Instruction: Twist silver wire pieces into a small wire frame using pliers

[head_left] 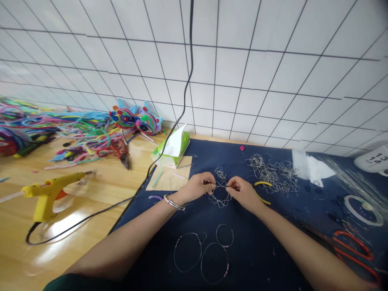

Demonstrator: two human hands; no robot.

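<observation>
Between my two hands is a round wire frame (220, 195) with looped, petal-like wire around a ring. My left hand (200, 186) pinches its upper left edge, and a silver bangle (173, 203) circles that wrist. On the opposite side, my right hand (241, 191) pinches the upper right edge, fingers closed. A small tangle of wire (220, 173) lies just beyond the frame. Nearer to me on the dark blue cloth (257, 250) rest several thin wire rings with pink beads, among them a large ring (201, 262). Yellow-handled pliers (263, 184) lie partly hidden behind my right hand.
A yellow glue gun (50, 192) with a black cord stands at left, near red-handled pliers (124, 157) and colourful pipe cleaners (85, 129). A tissue box (172, 151) sits behind. Rightward are tangled wire (269, 171), orange-handled scissors (354, 246) and a white mug (374, 159).
</observation>
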